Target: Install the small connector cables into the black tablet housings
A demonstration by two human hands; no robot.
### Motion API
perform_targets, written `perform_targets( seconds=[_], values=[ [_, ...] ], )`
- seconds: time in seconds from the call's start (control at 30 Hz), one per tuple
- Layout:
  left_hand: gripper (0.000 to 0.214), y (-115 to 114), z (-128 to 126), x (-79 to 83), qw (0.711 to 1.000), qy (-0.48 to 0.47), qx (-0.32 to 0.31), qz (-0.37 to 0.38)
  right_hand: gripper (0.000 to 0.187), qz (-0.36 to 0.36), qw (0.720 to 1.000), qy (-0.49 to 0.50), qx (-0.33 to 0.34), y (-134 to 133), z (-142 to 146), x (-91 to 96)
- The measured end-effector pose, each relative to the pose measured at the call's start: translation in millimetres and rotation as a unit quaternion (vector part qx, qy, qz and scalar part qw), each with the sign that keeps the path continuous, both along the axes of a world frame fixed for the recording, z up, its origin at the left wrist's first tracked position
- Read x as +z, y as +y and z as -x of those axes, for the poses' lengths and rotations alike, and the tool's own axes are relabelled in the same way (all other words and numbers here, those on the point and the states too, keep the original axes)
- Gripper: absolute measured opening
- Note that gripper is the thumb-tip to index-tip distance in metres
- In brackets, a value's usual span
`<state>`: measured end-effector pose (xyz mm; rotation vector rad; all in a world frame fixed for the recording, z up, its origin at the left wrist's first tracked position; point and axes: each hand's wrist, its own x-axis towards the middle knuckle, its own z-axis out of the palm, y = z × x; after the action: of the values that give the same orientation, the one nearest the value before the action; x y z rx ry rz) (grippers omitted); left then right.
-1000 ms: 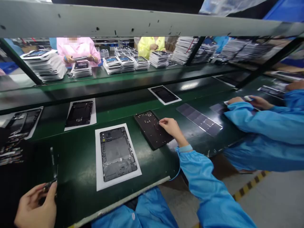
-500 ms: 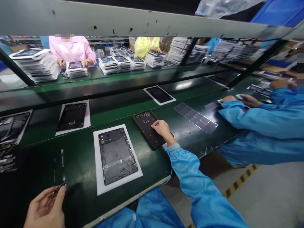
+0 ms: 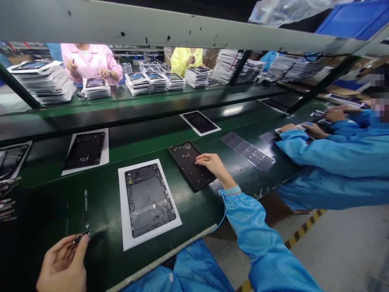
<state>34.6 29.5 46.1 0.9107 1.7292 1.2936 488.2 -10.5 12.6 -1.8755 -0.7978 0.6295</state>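
Observation:
My right hand [image 3: 212, 163] rests with fingers curled on a black tablet back cover [image 3: 190, 164] lying bare on the green bench. Left of it a grey tablet frame [image 3: 148, 198] lies on a white sheet [image 3: 126, 233]. At the bottom left, my left hand [image 3: 62, 265] pinches a small dark part [image 3: 80, 237] between thumb and forefinger, just above the bench surface.
More frames on white sheets [image 3: 85, 150] [image 3: 199, 121] lie on the conveyor behind. A co-worker in blue [image 3: 331, 150] works at the right. Across the line, people in pink [image 3: 88, 61] and yellow [image 3: 187, 59] stand behind stacks of trays [image 3: 42, 81]. A shelf beam [image 3: 152, 30] runs overhead.
My left hand has shifted right with the small part. The right hand slid slightly over the black cover. The sheets on the conveyor drifted left.

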Motion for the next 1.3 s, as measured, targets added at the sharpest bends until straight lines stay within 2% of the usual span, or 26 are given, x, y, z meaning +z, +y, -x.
perform_targets(
  seconds=[0.33, 0.5, 0.57, 0.67, 0.8, 0.93, 1.1, 1.2, 1.3],
  values=[
    [0.046, 0.4, -6.6, 3.7, 0.999, 0.016, -0.022, -0.022, 0.028, -0.044, 0.999, 0.03, 0.001, -3.8, 5.8, 0.0],
    [0.04, 0.4, -15.7, 18.1, 0.999, -0.024, -0.037, -0.024, 0.033, -0.065, 0.998, 0.016, 0.009, -5.3, 11.4, 11.7],
    [0.038, 3.4, -21.4, 24.2, 0.996, -0.046, -0.059, -0.044, 0.032, -0.069, 0.997, 0.002, 0.015, -5.4, 14.5, 19.8],
    [0.037, 12.7, -36.5, 27.5, 0.982, -0.106, -0.137, -0.07, 0.027, -0.07, 0.997, -0.019, 0.028, -5.1, 24.7, 33.4],
    [0.037, 28.7, -73.9, 20.7, 0.945, -0.191, -0.263, -0.025, 0.017, -0.061, 0.989, -0.098, 0.09, -2.6, 57.1, 44.8],
    [0.033, 42.0, -114.1, 6.0, 0.907, -0.214, -0.362, 0.029, 0.012, -0.071, 0.965, -0.155, 0.2, 5.3, 105.1, 40.5],
    [0.028, 50.2, -133.7, -13.1, 0.897, -0.216, -0.382, 0.058, 0.01, -0.079, 0.938, -0.167, 0.294, 25.2, 148.5, 23.4],
    [0.028, 51.3, -132.9, -20.5, 0.904, -0.222, -0.362, 0.054, 0.008, -0.08, 0.936, -0.134, 0.315, 34.0, 156.4, 17.5],
    [0.029, 53.0, -128.5, -22.1, 0.907, -0.221, -0.357, 0.043, 0.008, -0.085, 0.941, -0.107, 0.309, 33.0, 156.5, 19.9]
  ],
)
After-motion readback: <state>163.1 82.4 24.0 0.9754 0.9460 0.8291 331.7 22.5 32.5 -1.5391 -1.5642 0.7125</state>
